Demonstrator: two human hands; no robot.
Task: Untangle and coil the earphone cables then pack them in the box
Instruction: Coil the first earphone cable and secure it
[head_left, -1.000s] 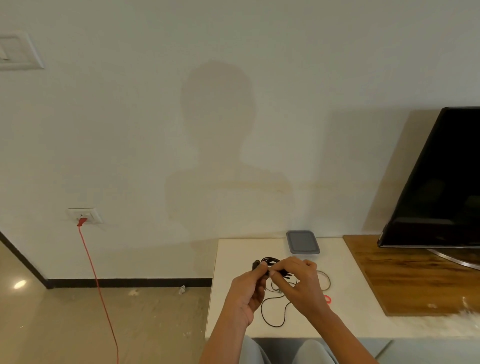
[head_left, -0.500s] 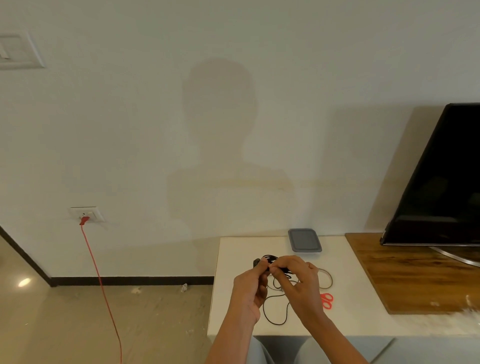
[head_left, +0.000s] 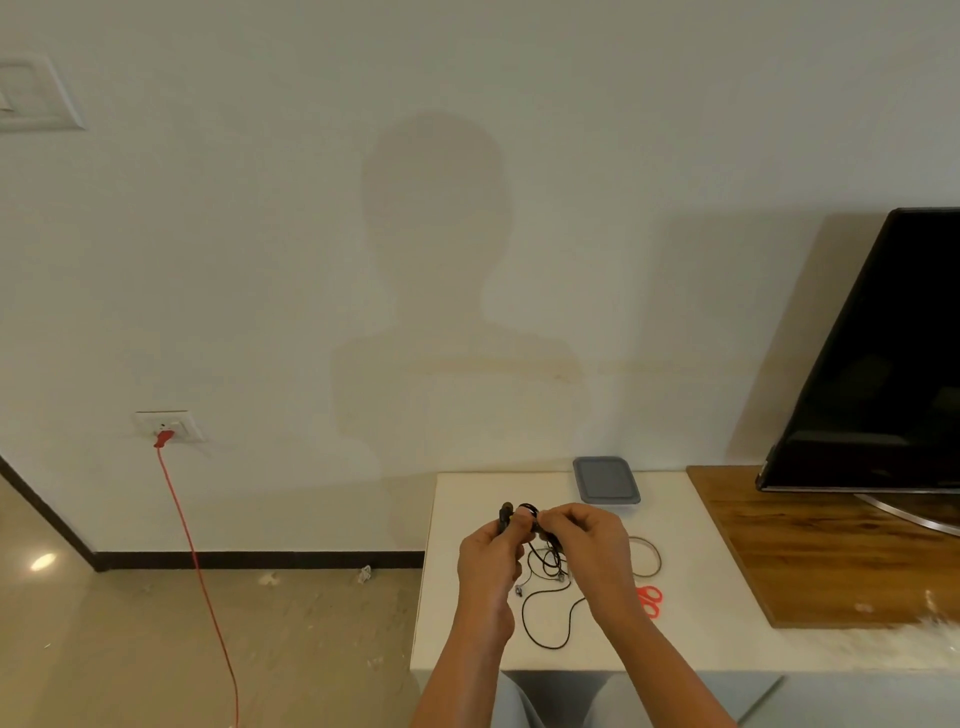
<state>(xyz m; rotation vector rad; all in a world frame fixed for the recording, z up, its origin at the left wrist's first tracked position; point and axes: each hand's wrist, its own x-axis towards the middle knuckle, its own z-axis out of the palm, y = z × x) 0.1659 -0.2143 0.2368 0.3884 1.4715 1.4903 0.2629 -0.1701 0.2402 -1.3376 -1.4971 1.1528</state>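
Earphone cable (head_left: 545, 564): a small dark bundle pinched above the white desk (head_left: 467, 623), bundle axis roughly left-right, loose tail hanging down to a loop on the desk. Left hand (head_left: 488, 558) and right hand (head_left: 587, 545) both closed on it. Coiling is partly done, as I judge it. Grey box (head_left: 605, 479) lies closed behind; packing remains.

Bare white tabletop (head_left: 467, 613) lies left of the hands (head_left: 545, 561); scissors (head_left: 649, 600) crowd the right.
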